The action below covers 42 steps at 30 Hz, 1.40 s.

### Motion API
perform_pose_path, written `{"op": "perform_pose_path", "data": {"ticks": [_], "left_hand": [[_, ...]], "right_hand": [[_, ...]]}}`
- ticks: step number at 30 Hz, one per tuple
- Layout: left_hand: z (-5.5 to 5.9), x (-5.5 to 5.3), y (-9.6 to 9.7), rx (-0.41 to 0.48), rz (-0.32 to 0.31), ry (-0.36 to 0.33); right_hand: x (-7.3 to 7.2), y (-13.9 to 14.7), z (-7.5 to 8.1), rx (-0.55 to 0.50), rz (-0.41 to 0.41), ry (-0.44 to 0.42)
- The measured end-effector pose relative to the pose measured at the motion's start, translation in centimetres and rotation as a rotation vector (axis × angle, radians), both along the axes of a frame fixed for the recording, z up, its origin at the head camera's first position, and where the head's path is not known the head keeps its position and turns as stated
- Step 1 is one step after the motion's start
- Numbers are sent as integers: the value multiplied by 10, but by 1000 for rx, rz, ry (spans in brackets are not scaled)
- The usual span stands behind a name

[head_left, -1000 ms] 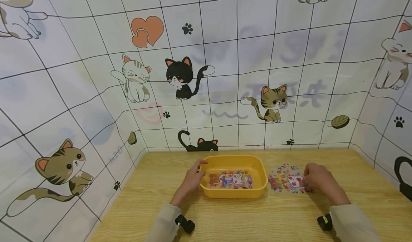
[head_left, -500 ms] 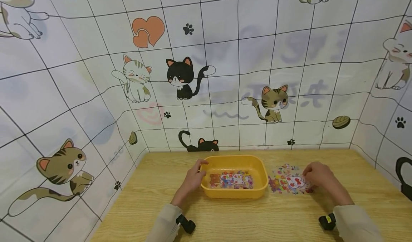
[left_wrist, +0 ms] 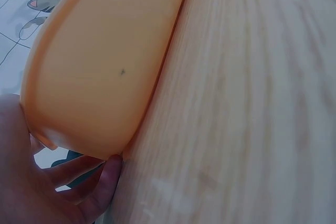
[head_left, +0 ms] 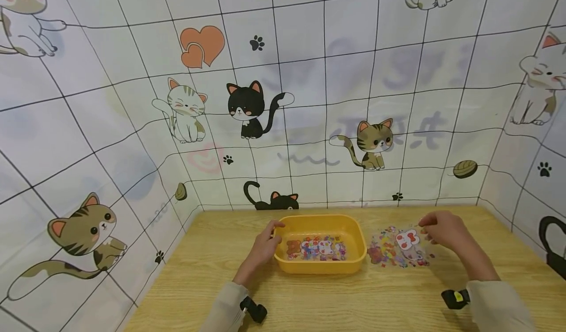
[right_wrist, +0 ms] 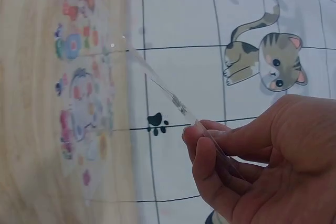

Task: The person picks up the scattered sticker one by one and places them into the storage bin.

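My left hand [head_left: 267,243] holds the left end of a yellow plastic basin [head_left: 319,267], fingertips at its rim. In the left wrist view, the fingers lie against the basin's end wall [left_wrist: 105,77], close to the tabletop. Flat inside the basin are colourful stickers [head_left: 316,247] with bears and a white face. To the basin's right, my right hand [head_left: 446,229] pinches a clear sticker sheet [head_left: 408,239] with a white face and red bow. The right wrist view shows this sheet [right_wrist: 168,95] nearly edge-on between thumb and fingers. Beneath it, more stickers [head_left: 380,256] lie on the table.
The wooden table [head_left: 345,302] meets a white cloth wall [head_left: 305,179] printed with grid lines and cats at the back and both sides. A black wrist camera [head_left: 253,310] sits at the left cuff, another camera [head_left: 455,298] at the right.
My right hand has moved slightly up and right, lifting the edge of a clear sticker sheet, whose white face now tilts away from the others. The left hand stays at the basin.
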<state>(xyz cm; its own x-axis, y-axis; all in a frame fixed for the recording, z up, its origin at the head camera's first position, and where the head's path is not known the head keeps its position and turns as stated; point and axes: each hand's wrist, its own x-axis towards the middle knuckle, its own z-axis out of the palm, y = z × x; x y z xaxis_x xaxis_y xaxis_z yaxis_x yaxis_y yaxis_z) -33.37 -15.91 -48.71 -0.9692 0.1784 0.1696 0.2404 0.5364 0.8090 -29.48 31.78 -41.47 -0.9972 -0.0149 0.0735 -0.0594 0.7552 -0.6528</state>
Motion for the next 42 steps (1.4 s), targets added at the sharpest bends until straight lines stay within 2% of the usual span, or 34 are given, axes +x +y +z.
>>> {"op": "perform_pose_path", "data": {"ticks": [16, 32, 42], "left_hand": [[-1, -1, 0, -3, 4, -16], [2, 1, -1, -2, 2, 13], [0, 1, -1, 3, 2, 12]], "right_hand": [[21, -16, 33, 35, 1, 173], [29, -26, 51, 26, -28, 223], [30, -38, 55, 28, -28, 253]]}}
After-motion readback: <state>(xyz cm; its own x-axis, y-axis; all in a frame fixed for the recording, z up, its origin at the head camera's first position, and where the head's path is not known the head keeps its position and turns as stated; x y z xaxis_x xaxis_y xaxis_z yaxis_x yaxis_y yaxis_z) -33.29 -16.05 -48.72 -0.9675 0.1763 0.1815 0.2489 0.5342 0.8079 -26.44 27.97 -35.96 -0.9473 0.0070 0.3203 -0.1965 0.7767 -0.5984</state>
